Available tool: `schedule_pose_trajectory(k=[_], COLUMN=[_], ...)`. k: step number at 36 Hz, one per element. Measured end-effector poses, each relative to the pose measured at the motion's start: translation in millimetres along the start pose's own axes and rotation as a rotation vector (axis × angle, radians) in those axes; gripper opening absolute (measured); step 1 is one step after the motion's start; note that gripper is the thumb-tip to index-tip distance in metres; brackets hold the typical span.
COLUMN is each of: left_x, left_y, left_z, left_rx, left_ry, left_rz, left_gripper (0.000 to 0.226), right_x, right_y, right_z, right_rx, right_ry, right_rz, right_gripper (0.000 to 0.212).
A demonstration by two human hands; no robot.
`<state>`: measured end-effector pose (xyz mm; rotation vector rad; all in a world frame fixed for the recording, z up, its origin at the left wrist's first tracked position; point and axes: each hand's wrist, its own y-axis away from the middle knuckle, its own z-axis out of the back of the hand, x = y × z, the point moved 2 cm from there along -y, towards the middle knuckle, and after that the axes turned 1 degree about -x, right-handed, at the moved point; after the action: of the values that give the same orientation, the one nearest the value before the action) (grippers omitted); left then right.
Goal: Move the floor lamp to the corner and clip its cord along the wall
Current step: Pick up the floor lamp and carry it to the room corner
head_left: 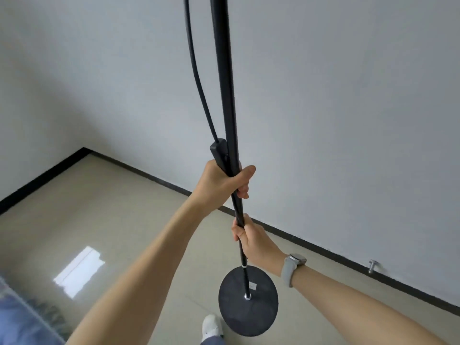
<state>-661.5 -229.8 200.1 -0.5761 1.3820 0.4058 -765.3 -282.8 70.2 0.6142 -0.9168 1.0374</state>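
A black floor lamp runs up the middle of the head view, its thin pole (225, 95) rising out of the top of the frame. Its round black base (234, 312) hangs low near my foot; whether it touches the floor I cannot tell. My left hand (222, 183) is wrapped around the pole, just under a black switch box (219, 151). My right hand (254, 241), with a grey watch on its wrist, grips the pole lower down. A black cord (196, 70) hangs from above and enters the switch box. The room's corner (84, 148) lies ahead to the left.
White walls meet a beige floor along a black baseboard (323, 250). A small metal door stop (372, 266) sticks up beside the right wall. My white shoe (211, 328) stands next to the base. A blue and dark cloth edge (29, 317) shows at the bottom left.
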Motion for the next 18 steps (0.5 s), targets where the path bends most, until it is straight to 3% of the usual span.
schedule_pose_trajectory(k=[8, 13, 18], left_x=[8, 20, 36], left_y=[26, 33, 29], left_z=[113, 198, 296], left_rx=[-0.313, -0.474, -0.596], left_ry=[0.004, -0.004, -0.025], left_rz=[0.046, 0.034, 0.036], left_gripper=[0.047, 0.033, 0.046], right_x=[49, 79, 117], right_y=[-56, -108, -175], right_z=[-73, -133, -201], right_rx=[0.244, 0.363, 0.455], right_ry=[0.004, 0.006, 0.021], right_rz=[0.109, 0.173, 0.226], right_gripper=[0.016, 0.011, 0.014])
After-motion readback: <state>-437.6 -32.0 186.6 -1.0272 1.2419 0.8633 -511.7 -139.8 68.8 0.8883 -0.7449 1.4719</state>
